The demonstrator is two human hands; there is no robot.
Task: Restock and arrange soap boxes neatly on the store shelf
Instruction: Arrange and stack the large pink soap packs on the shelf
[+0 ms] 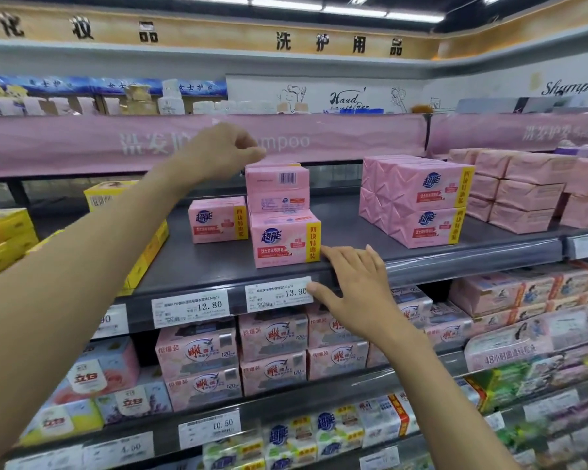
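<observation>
Frontmost, 超能 soap box (286,242) (tag (279,294): 13.90)

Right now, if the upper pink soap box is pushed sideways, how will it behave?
The upper pink soap box would probably slide: its wrapping looks smooth. It might topple off the lower box, being stacked high. Flat faces and sharp edges suggest stiffness.

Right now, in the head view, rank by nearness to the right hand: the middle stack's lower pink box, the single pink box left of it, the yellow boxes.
1. Lower pink box, at the front edge of the shelf, at the right hand's fingertips.
2. Single pink box, farther back and left.
3. Yellow boxes, at the far left.
</observation>
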